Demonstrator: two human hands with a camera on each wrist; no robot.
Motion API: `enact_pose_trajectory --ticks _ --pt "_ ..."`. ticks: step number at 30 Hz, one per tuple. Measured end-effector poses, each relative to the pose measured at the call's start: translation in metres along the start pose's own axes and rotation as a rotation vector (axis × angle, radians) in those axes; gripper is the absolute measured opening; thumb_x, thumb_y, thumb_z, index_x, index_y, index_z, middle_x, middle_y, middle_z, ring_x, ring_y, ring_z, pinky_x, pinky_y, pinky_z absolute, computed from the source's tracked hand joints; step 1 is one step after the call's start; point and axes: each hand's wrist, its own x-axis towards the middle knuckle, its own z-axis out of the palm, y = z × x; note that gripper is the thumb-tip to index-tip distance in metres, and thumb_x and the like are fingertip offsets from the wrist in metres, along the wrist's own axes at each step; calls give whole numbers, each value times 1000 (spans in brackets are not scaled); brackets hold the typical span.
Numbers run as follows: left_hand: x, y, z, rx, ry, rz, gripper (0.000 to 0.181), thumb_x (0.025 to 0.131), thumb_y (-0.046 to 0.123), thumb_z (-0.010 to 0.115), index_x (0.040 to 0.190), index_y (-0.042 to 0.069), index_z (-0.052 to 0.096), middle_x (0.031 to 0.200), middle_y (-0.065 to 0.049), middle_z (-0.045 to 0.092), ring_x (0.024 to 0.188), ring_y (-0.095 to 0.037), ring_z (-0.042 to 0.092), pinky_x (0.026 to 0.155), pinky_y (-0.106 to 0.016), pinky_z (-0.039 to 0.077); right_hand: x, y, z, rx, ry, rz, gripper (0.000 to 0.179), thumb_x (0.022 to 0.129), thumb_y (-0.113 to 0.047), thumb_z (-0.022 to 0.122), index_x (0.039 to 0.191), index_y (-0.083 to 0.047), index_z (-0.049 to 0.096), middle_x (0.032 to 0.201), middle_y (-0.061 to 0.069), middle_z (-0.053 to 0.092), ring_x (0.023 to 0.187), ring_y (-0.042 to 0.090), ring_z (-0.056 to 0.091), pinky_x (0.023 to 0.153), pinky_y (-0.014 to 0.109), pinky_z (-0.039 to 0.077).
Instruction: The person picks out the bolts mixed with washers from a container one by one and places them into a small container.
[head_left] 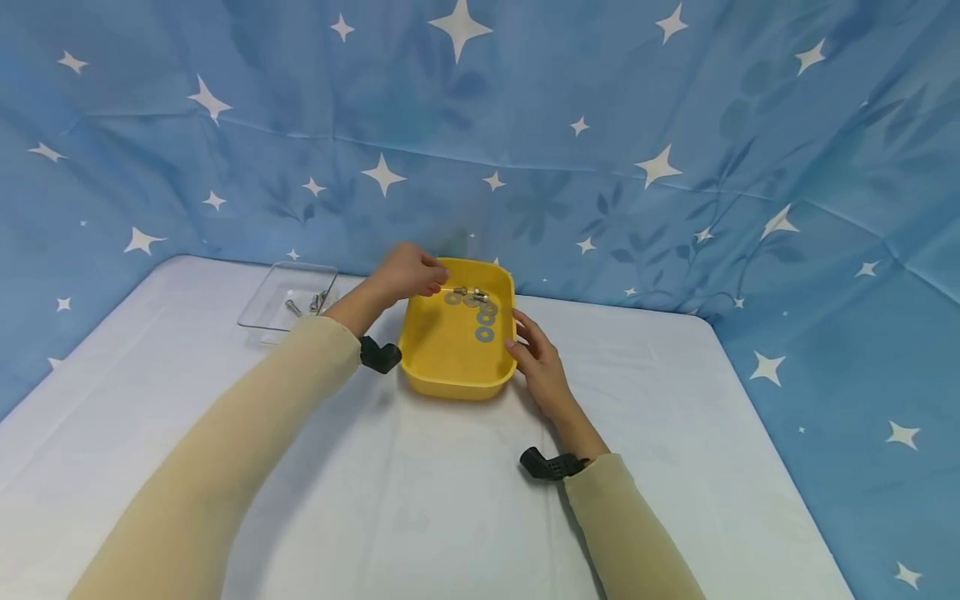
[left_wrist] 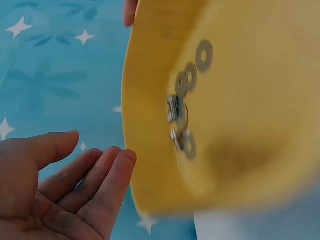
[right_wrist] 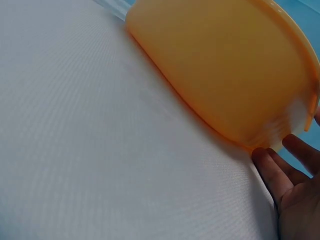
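We see a blue curtain behind a white table. Near the table's far edge sits a yellow bin, with a clear tray to its left. Our left hand hovers by the bin's far-left corner, fingers loose and holding nothing; our right hand rests relaxed fingers against the bin's right side. Screws lie in the tray, flat washers and small metal pieces in the bin.
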Motion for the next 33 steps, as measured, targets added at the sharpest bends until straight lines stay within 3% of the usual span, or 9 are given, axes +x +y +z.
enact_pose_trajectory --ticks 6,12,18,22,27,30,33 --pt "16 9 26 -69 15 34 35 99 14 62 129 -4 67 127 -22 68 114 -36 68 102 -42 57 -1 -1 -1 -2 14 7 58 106 -23 51 160 -18 31 163 16 35 148 34 41 117 50 43" --pt "23 13 44 -123 33 33 33 99 13 62 125 -5 68 123 -23 70 112 -36 69 101 -41 58 -1 -3 0 -15 13 22 58 106 -22 51 160 -19 31 163 16 35 149 35 39 117 50 43" --pt "29 11 52 -81 63 -9 29 99 17 61 116 -5 71 115 -22 71 110 -36 69 101 -43 57 0 -4 1 -9 3 12 57 106 -21 51 160 -19 31 163 16 35 149 34 39 117 50 43" --pt "37 2 56 -52 97 -11 27 99 17 60 103 -6 74 97 -18 72 95 -32 70 93 -40 59 0 -4 1 -2 -2 4 57 106 -21 52 160 -18 32 162 16 36 148 34 41 116 50 44" --pt "47 -11 60 -10 134 9 25 95 14 59 86 -5 73 70 -6 64 74 -25 61 71 -29 53 0 -3 0 4 -2 2 57 106 -22 52 159 -19 32 162 15 37 148 34 42 116 49 44" --pt "49 -14 63 3 138 8 25 95 14 59 86 -5 73 71 -8 67 75 -27 62 64 -24 46 0 -2 0 2 2 2 56 106 -22 52 159 -19 33 162 15 37 147 34 42 116 49 45" --pt "50 -16 67 -53 134 -24 23 95 11 60 90 -8 72 80 -15 71 76 -29 65 62 -24 48 0 -2 0 4 -1 3 56 106 -22 52 159 -19 33 162 16 37 147 34 42 116 49 45"
